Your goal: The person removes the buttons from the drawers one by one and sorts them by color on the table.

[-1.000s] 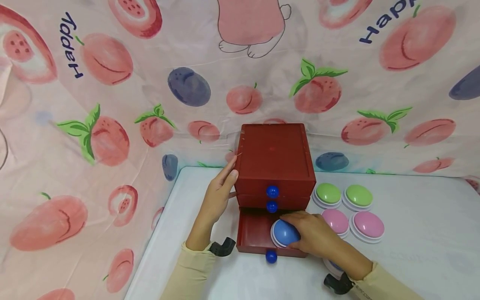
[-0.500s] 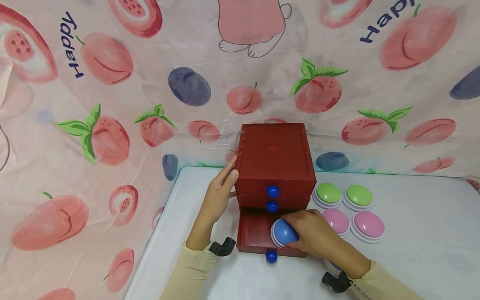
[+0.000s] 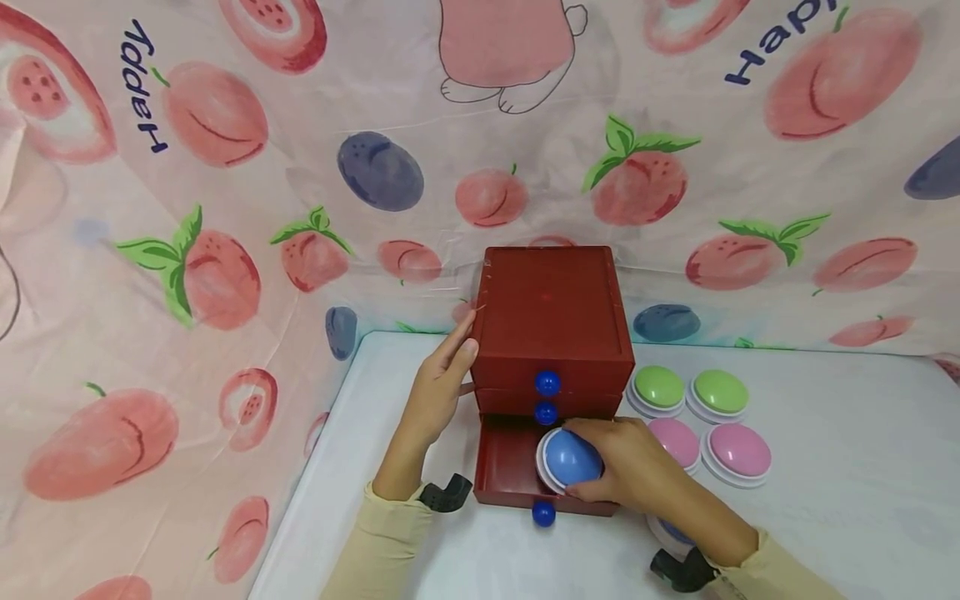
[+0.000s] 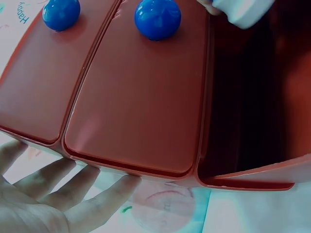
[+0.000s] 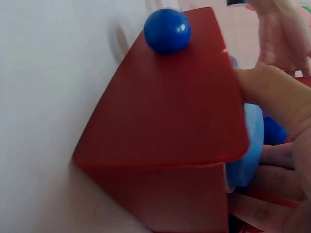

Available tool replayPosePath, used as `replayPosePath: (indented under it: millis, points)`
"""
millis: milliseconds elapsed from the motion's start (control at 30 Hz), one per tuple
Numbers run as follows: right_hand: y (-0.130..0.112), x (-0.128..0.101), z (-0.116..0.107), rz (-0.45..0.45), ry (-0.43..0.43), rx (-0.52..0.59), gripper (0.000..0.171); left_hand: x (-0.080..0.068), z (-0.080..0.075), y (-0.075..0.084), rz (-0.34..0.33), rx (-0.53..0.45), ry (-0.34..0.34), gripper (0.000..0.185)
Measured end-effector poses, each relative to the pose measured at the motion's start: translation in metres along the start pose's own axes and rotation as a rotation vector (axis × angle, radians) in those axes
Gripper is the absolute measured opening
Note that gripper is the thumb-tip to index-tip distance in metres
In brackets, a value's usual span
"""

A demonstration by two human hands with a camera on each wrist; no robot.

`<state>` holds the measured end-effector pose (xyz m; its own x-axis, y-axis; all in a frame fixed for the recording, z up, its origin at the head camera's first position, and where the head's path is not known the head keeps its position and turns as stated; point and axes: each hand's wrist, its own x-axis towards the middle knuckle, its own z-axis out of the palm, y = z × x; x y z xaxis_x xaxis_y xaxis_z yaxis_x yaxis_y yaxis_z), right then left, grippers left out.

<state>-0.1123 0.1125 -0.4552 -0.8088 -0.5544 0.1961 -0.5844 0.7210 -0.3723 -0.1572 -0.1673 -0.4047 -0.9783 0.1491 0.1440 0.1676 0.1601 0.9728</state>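
Note:
My right hand [image 3: 633, 467] grips a blue dome-topped button [image 3: 568, 457] with a white base, thumb on the near side and fingers behind. The button is at the right half of the pulled-out bottom drawer [image 3: 502, 462] of a small dark red drawer cabinet [image 3: 551, 304]. In the right wrist view, the drawer's front hides part of the blue dome [image 5: 251, 145]. My left hand [image 3: 435, 396] rests with straight fingers against the cabinet's left side; its spread fingers [image 4: 90, 206] lie along the edge in the left wrist view.
Two green buttons [image 3: 718, 392] and two pink buttons [image 3: 738, 450] stand right of the cabinet on the white table [image 3: 847, 467]. Another blue button [image 3: 670, 533] is partly hidden under my right forearm. Blue ball knobs [image 3: 543, 514] stick out from the drawer fronts.
The blue button has shifted slightly left and up in my right hand, showing more of its white base. My left hand keeps its place on the cabinet.

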Motion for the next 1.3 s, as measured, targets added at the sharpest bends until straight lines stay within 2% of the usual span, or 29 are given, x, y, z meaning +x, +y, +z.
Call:
replayPosePath:
  millis: [167, 333, 433, 667, 767, 1100, 1300]
  points:
    - [-0.006, -0.004, -0.007, 0.053, -0.024, 0.042, 0.076, 0.0, -0.001, 0.0, -0.004, 0.002, 0.006, 0.053]
    - [-0.01, -0.008, -0.014, 0.113, -0.039, 0.115, 0.077, -0.001, -0.002, 0.0, -0.008, 0.005, 0.013, 0.051]
    - [-0.011, -0.01, -0.018, 0.121, -0.033, 0.139, 0.076, -0.001, -0.003, 0.0, -0.008, 0.004, 0.017, 0.05]
    - [-0.005, -0.021, -0.027, 0.057, 0.08, 0.135, 0.075, 0.0, -0.001, -0.001, -0.011, -0.012, 0.004, 0.053]
    - [-0.001, -0.029, -0.033, 0.072, 0.112, 0.165, 0.076, 0.0, 0.0, 0.0, -0.014, -0.011, 0.002, 0.054]
    - [0.019, -0.063, -0.058, 0.25, 0.091, 0.206, 0.078, 0.0, -0.002, -0.002, -0.014, 0.001, 0.003, 0.053]
    - [0.042, -0.091, -0.069, 0.307, 0.117, 0.162, 0.08, 0.0, 0.0, -0.001, -0.008, -0.007, 0.008, 0.053]
